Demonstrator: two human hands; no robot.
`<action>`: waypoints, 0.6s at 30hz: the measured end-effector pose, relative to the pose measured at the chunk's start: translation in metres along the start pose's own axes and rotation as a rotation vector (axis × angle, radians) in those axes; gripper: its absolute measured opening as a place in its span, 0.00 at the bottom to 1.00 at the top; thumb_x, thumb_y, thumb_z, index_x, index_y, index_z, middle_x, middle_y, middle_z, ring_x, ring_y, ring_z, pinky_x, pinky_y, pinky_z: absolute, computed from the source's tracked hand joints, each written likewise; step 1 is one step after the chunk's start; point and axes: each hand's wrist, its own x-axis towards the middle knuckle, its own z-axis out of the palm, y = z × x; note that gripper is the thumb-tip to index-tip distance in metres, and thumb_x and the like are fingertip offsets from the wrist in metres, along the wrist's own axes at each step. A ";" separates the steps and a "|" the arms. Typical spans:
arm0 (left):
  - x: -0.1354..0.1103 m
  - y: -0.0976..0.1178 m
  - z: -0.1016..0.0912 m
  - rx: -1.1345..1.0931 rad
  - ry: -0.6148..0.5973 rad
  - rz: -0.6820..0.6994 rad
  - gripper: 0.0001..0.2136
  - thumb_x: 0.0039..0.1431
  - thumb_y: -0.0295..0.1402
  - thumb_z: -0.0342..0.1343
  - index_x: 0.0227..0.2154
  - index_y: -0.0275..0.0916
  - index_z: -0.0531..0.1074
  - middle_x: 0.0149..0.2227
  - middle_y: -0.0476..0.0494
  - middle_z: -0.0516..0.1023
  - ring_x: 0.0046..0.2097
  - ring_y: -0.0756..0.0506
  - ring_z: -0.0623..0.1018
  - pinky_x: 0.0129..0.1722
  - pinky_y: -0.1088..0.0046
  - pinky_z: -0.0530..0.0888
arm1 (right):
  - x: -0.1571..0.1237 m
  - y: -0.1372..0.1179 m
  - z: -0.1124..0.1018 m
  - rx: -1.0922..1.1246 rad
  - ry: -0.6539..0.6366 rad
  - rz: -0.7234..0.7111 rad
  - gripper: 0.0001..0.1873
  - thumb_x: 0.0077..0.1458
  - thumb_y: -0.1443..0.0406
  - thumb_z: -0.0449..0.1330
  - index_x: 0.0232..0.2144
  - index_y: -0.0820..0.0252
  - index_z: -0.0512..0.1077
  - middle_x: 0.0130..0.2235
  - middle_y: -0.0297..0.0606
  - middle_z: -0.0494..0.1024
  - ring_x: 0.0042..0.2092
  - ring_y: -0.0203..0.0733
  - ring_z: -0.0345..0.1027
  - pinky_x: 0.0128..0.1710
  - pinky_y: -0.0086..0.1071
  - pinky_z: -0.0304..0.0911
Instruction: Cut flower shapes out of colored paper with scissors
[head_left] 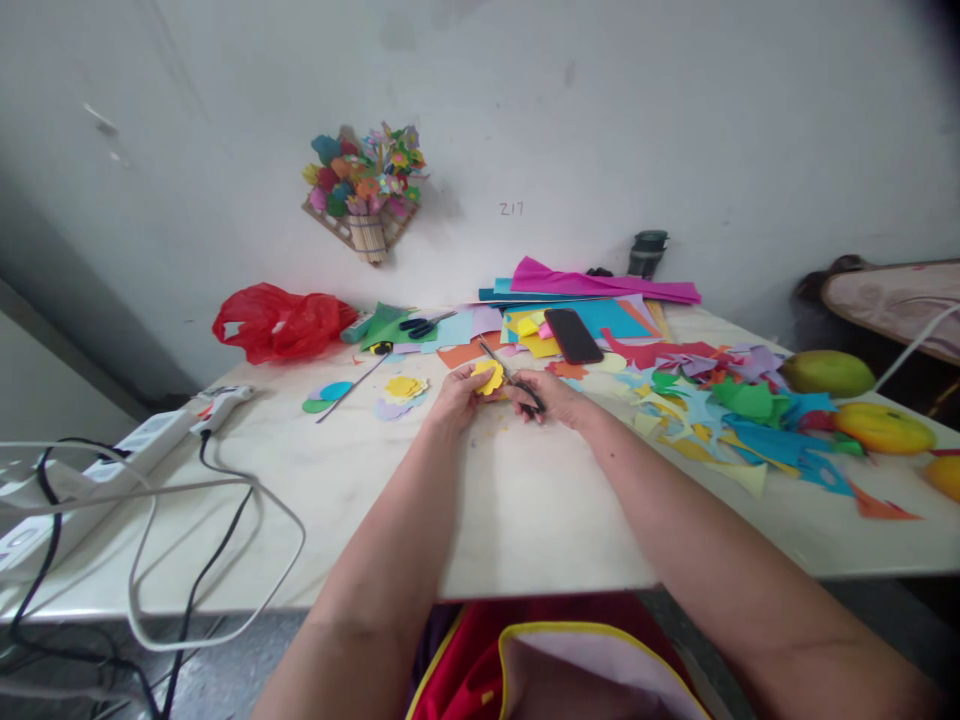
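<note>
Between the fingers of my left hand [456, 398] is a yellow flower-shaped cutout [489, 377], held just above the table. My right hand [551, 395] is closed around the dark handles of a pair of scissors [531, 396]. Their blades point up and left, passing beside the cutout's edge; whether they touch it I cannot tell. To the left of my left hand lies a small pile of yellow flower cutouts [406, 386], with lilac ones [397, 408] beneath. Tiny yellow bits are scattered on the table below my hands.
Colourful scraps [720, 410] spread over the right side, beside mangoes [885, 428]. A phone [574, 336] lies on coloured sheets [615, 318]. Behind are a second pair of scissors [420, 326] and a red plastic bag [281, 322]. Power strips [142, 440] and cables [300, 520] occupy the left.
</note>
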 end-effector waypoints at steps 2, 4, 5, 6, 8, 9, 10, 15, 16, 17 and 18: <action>-0.001 0.001 0.001 -0.002 -0.004 0.003 0.13 0.39 0.30 0.71 0.28 0.31 0.73 0.27 0.43 0.78 0.27 0.49 0.77 0.28 0.75 0.75 | 0.000 0.000 0.000 -0.003 -0.001 -0.001 0.16 0.49 0.57 0.67 0.30 0.61 0.66 0.20 0.28 0.72 0.17 0.29 0.64 0.11 0.20 0.50; -0.001 0.001 0.001 -0.010 -0.011 0.009 0.13 0.39 0.30 0.71 0.27 0.31 0.73 0.27 0.43 0.78 0.26 0.50 0.77 0.27 0.76 0.75 | -0.001 -0.001 0.001 -0.005 0.001 -0.001 0.16 0.49 0.57 0.67 0.30 0.61 0.66 0.20 0.28 0.71 0.17 0.29 0.63 0.11 0.19 0.50; -0.001 0.001 0.002 -0.013 -0.012 0.011 0.13 0.39 0.29 0.71 0.27 0.31 0.73 0.27 0.43 0.78 0.26 0.50 0.77 0.27 0.76 0.75 | -0.001 -0.002 0.001 -0.007 0.005 0.002 0.16 0.48 0.58 0.68 0.30 0.61 0.66 0.20 0.28 0.71 0.17 0.29 0.63 0.11 0.20 0.50; -0.001 0.001 0.002 -0.014 -0.012 0.011 0.13 0.39 0.29 0.71 0.27 0.31 0.73 0.27 0.43 0.78 0.26 0.50 0.77 0.27 0.76 0.75 | -0.002 -0.003 0.002 -0.009 0.010 0.007 0.16 0.48 0.58 0.68 0.30 0.61 0.66 0.19 0.27 0.71 0.17 0.29 0.63 0.11 0.20 0.50; -0.001 0.001 0.002 -0.010 -0.006 0.008 0.13 0.39 0.29 0.71 0.27 0.31 0.73 0.27 0.43 0.78 0.26 0.50 0.77 0.27 0.76 0.75 | -0.003 -0.005 0.002 -0.011 0.022 0.021 0.16 0.47 0.59 0.68 0.30 0.61 0.66 0.19 0.27 0.70 0.17 0.29 0.62 0.11 0.20 0.49; -0.001 0.001 0.002 -0.009 -0.004 0.007 0.13 0.39 0.29 0.71 0.27 0.31 0.74 0.27 0.43 0.78 0.26 0.50 0.77 0.28 0.75 0.75 | -0.003 -0.006 0.003 -0.010 0.029 0.028 0.16 0.47 0.59 0.68 0.30 0.61 0.66 0.18 0.27 0.70 0.16 0.29 0.62 0.11 0.20 0.48; -0.001 0.001 0.002 -0.009 -0.005 0.008 0.13 0.39 0.30 0.71 0.27 0.31 0.74 0.27 0.43 0.78 0.26 0.50 0.77 0.28 0.75 0.75 | -0.003 -0.007 0.003 -0.007 0.036 0.032 0.16 0.47 0.59 0.68 0.30 0.61 0.66 0.18 0.27 0.69 0.16 0.29 0.61 0.11 0.20 0.48; 0.001 -0.001 -0.001 0.001 -0.015 0.034 0.14 0.37 0.32 0.71 0.26 0.32 0.74 0.26 0.43 0.78 0.26 0.49 0.76 0.28 0.74 0.75 | -0.004 -0.011 0.003 0.005 0.054 0.048 0.15 0.46 0.61 0.69 0.29 0.61 0.66 0.17 0.27 0.69 0.16 0.28 0.60 0.11 0.20 0.47; 0.001 -0.001 -0.002 0.008 -0.008 0.040 0.15 0.36 0.32 0.71 0.26 0.32 0.73 0.26 0.44 0.78 0.26 0.50 0.76 0.27 0.75 0.74 | -0.005 -0.012 0.003 0.009 0.056 0.052 0.15 0.46 0.61 0.69 0.28 0.61 0.66 0.17 0.26 0.68 0.15 0.28 0.59 0.11 0.20 0.47; 0.002 -0.002 -0.003 0.015 0.001 0.046 0.15 0.36 0.32 0.72 0.26 0.32 0.73 0.25 0.45 0.77 0.25 0.50 0.76 0.26 0.75 0.73 | -0.005 -0.014 0.004 0.016 0.060 0.055 0.15 0.46 0.61 0.69 0.28 0.61 0.67 0.17 0.26 0.68 0.15 0.28 0.59 0.11 0.20 0.47; 0.002 -0.002 -0.004 0.022 0.010 0.050 0.15 0.36 0.32 0.72 0.25 0.33 0.72 0.25 0.45 0.77 0.25 0.50 0.76 0.25 0.76 0.73 | -0.006 -0.016 0.004 0.022 0.066 0.057 0.15 0.46 0.62 0.69 0.27 0.62 0.67 0.17 0.26 0.67 0.15 0.28 0.58 0.11 0.20 0.48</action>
